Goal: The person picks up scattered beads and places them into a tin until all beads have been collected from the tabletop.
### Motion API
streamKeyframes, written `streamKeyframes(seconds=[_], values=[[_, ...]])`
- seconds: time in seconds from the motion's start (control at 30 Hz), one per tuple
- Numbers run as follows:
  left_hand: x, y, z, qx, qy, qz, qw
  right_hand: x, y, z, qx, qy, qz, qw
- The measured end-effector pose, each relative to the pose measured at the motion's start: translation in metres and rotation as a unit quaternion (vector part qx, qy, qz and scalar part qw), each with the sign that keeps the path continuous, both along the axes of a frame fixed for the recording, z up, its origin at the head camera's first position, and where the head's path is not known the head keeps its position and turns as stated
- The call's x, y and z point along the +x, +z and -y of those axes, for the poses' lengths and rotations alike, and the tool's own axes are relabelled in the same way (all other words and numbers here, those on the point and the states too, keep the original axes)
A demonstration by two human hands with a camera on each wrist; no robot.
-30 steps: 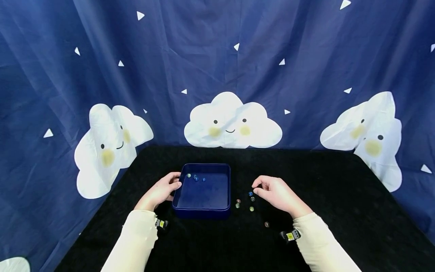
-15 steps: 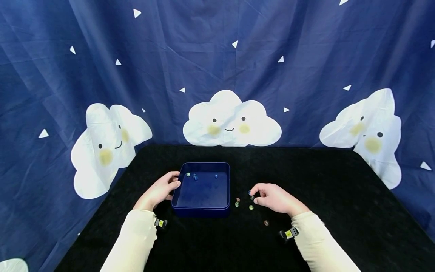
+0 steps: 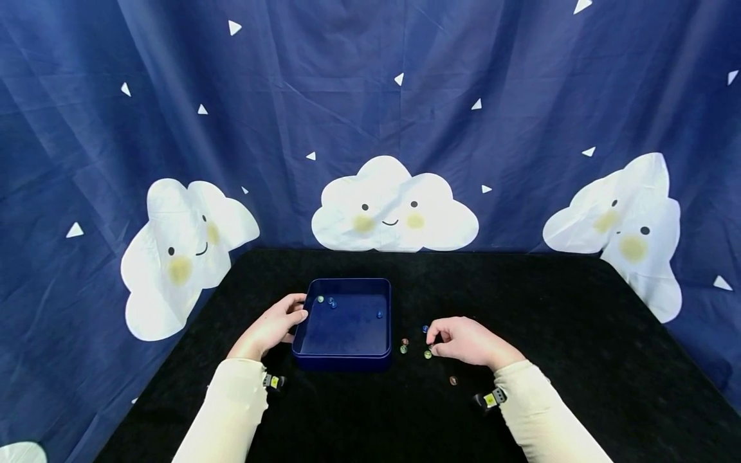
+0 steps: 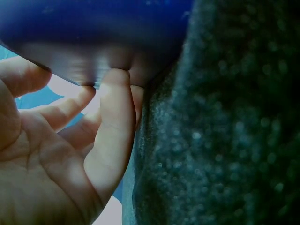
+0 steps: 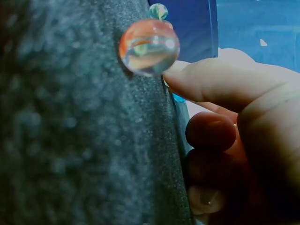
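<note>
My left hand (image 3: 276, 325) holds the left side of a square, dark blue tray (image 3: 347, 363), thumb at the rim and fingers against the outer wall (image 4: 93, 51). Inside lie a pale green marble (image 3: 321, 299) and several blue ones, one of them a blue marble (image 3: 379, 314) near the right wall. To the tray's right, my right hand (image 3: 467, 341) pinches a small marble between thumb and forefinger, mostly hidden by the fingertips. Beside those fingertips are a blue marble (image 3: 425, 329) and a yellow-green marble (image 3: 428, 354).
Between tray and right hand lie a reddish marble (image 3: 405, 342) and a green marble (image 3: 404, 349). An orange-red marble (image 3: 453, 381) sits nearer the front, large in the right wrist view. Black cloth (image 3: 347, 418) covers the table; a blue curtain (image 3: 370, 96) with clouds hangs behind.
My right hand has come down and closed its thumb and forefinger at a marble. In the tray, one blue marble has rolled right, towards the right wall. My left hand stays at the tray.
</note>
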State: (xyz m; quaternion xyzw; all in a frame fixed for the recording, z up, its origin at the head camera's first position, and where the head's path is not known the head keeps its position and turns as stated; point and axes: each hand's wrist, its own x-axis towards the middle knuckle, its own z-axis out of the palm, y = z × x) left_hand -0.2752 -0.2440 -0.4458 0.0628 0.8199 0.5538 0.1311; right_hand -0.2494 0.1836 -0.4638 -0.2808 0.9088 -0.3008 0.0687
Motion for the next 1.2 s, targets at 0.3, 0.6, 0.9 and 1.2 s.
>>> streamKeyframes(seconds=[0.3,0.6,0.9,1.2], values=[[-0.002,-0.001,0.000,0.006,-0.005,-0.002,1.0000,0.001,0.003,0.001,-0.002,0.001,0.004,1.000],[-0.003,-0.003,0.001,-0.011,0.008,0.002,0.9999,0.001,-0.001,0.000,-0.047,-0.014,0.005,0.999],[-0.002,0.000,-0.003,0.009,0.002,0.005,0.9999,0.004,0.017,0.009,-0.075,-0.068,-0.017,0.995],[-0.001,-0.001,0.000,0.011,0.007,0.003,0.9999,0.000,0.036,0.036,-0.089,-0.061,-0.069,0.992]])
